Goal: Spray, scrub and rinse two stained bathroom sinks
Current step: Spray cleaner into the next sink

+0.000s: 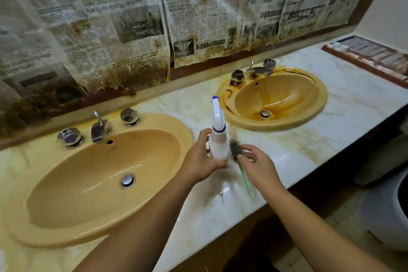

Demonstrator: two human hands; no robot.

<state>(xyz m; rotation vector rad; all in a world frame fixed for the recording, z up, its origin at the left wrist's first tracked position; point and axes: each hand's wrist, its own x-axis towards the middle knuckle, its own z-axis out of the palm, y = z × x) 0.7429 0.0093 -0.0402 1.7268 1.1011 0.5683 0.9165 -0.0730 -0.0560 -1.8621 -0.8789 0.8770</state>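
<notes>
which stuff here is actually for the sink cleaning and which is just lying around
For the job:
white spray bottle with blue nozzle, held by the left hand
grey wire scrubber on a green handle, under the right hand
near tan oval sink
far orange-stained sink

Lying about:
dark wooden tray
stained newspaper sheets on the wall

One head-worn camera looks forward and down, close over a marble counter (287,157). Its wide view takes in both sinks, the wall behind.

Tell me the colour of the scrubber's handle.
Translucent green, on the scrubber's handle lying on the counter; the head view shows it.
</notes>
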